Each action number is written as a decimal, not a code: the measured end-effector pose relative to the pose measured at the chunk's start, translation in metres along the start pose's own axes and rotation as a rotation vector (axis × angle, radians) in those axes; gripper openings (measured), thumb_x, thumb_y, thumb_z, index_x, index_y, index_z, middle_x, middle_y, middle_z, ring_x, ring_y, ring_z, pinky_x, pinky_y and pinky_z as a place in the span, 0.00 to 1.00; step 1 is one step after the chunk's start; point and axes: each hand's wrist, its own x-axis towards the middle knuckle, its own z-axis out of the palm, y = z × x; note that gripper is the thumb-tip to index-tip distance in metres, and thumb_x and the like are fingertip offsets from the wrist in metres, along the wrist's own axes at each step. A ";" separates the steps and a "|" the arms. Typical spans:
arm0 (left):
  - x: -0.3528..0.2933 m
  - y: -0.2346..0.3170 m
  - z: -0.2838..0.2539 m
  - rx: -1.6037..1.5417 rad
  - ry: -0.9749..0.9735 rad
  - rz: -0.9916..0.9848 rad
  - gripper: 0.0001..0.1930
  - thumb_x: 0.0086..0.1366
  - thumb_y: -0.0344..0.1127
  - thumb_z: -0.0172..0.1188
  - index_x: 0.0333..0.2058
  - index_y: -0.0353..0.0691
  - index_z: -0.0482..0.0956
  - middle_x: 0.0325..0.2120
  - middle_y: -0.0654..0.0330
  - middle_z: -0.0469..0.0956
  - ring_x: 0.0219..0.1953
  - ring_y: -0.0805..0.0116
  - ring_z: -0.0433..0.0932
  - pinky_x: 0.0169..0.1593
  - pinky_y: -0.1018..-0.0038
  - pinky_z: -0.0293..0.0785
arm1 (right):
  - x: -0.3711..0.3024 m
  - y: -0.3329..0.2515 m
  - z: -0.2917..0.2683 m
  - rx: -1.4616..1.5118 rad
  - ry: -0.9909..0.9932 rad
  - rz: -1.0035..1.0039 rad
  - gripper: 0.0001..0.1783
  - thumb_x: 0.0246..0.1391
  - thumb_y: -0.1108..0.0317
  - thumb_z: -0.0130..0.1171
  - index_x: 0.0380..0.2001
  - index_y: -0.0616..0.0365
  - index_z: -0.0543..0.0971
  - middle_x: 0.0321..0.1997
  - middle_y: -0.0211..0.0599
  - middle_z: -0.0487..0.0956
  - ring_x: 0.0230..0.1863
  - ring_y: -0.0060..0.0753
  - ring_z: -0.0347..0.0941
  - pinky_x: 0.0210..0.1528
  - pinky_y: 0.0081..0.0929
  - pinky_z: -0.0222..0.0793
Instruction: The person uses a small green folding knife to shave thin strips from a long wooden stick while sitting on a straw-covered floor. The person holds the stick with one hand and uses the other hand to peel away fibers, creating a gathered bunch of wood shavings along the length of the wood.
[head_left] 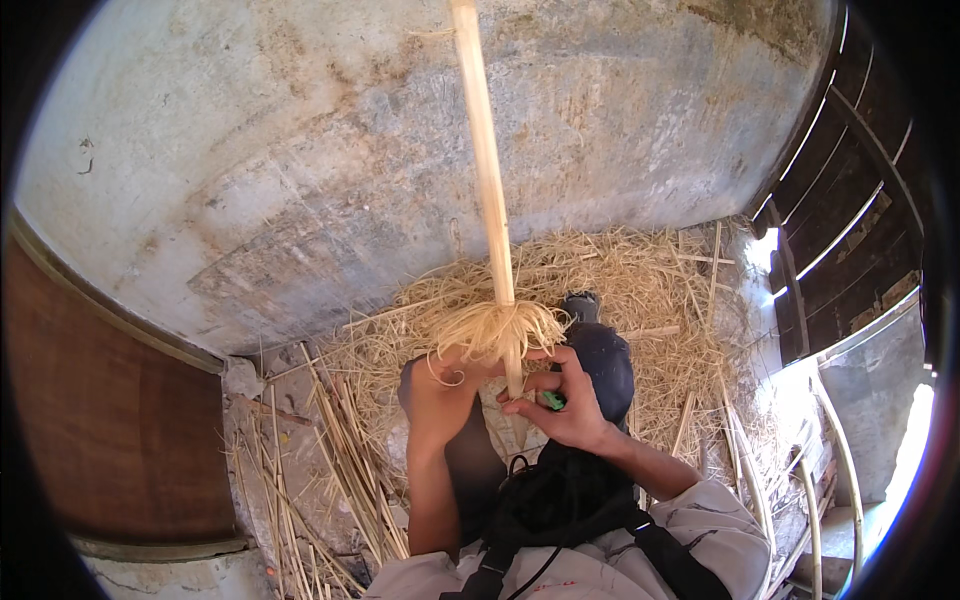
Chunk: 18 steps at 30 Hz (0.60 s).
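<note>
A long pale stick (487,160), which looks like split bamboo or wood, rises between my hands towards the upper edge of the view. A bushy ring of curled thin shavings (500,330) surrounds its lower part. Just beneath this ring, my right hand (575,405) has thumb and fingers closed round the stick's lower end. A small green object (553,400) shows at that palm; its kind is unclear. My left hand (438,395) is against the left of the shavings, its fingers reaching towards the stick. Shavings hide most of those fingers, so their grip cannot be made out.
Loose shavings (660,270) cover the ground beyond my knees. Thin split strips (350,450) lie at the left, and longer poles (840,440) lean at the right. A stained wall (330,170) stands ahead, with a brown panel (110,400) at left and dark slats (850,200) at right.
</note>
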 end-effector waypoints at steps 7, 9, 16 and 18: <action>0.010 -0.013 -0.031 -0.115 0.165 0.184 0.08 0.75 0.23 0.58 0.49 0.30 0.82 0.32 0.55 0.88 0.35 0.68 0.87 0.43 0.73 0.82 | -0.001 -0.005 -0.004 -0.054 0.000 0.015 0.36 0.60 0.67 0.76 0.64 0.53 0.64 0.43 0.31 0.92 0.44 0.26 0.88 0.44 0.22 0.75; 0.014 -0.014 -0.041 -0.047 0.201 0.203 0.08 0.76 0.26 0.58 0.49 0.31 0.82 0.32 0.55 0.88 0.34 0.69 0.87 0.45 0.73 0.81 | 0.000 -0.005 -0.004 -0.056 0.010 -0.011 0.36 0.60 0.67 0.76 0.64 0.53 0.65 0.43 0.31 0.92 0.43 0.26 0.88 0.44 0.23 0.75; 0.017 -0.019 -0.066 0.213 0.625 0.166 0.15 0.76 0.33 0.61 0.58 0.38 0.82 0.53 0.52 0.84 0.61 0.61 0.80 0.64 0.64 0.73 | 0.003 -0.008 -0.009 -0.119 -0.002 -0.030 0.36 0.61 0.68 0.75 0.65 0.53 0.65 0.43 0.32 0.92 0.45 0.29 0.89 0.45 0.25 0.77; 0.008 -0.023 -0.070 0.555 0.710 0.323 0.16 0.76 0.33 0.61 0.59 0.39 0.81 0.58 0.51 0.82 0.65 0.59 0.76 0.69 0.61 0.68 | 0.003 -0.006 -0.008 -0.098 0.014 -0.060 0.36 0.60 0.69 0.75 0.65 0.53 0.64 0.43 0.32 0.92 0.46 0.30 0.89 0.45 0.25 0.77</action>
